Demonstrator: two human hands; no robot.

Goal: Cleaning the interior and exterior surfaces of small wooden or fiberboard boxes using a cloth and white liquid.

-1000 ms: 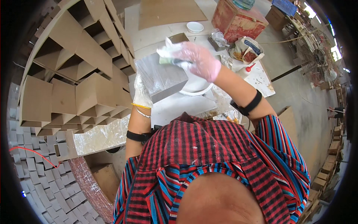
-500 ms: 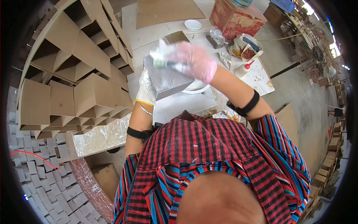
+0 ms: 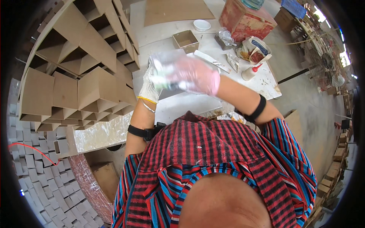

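Note:
A grey box [image 3: 167, 57] is held up over the worktable, partly hidden behind my hands. My left hand [image 3: 150, 85], in a white knitted glove, is closed on the box's left side, its fingers mostly out of sight. Across the box lies my right hand [image 3: 197, 75], in a pink glove with a shiny clear plastic layer, smeared by motion. It is closed on a whitish-green cloth [image 3: 164, 78] pressed against the box. Just beyond stands a small open-topped brown box [image 3: 185, 41], and beside my right wrist lies a flat white strip [image 3: 212, 60].
Stacked brown open boxes [image 3: 97, 87] rise close on my left. On the white table [image 3: 272, 85] are a white bowl [image 3: 202, 25], a squeeze bottle with a red tip [image 3: 250, 73] and a cloth bag [image 3: 254, 49]. A red-stained crate [image 3: 247, 21] stands at the back.
My right hand and the cloth have shifted slightly down and nearer my left hand. The grey box has tilted, and the white strip now shows.

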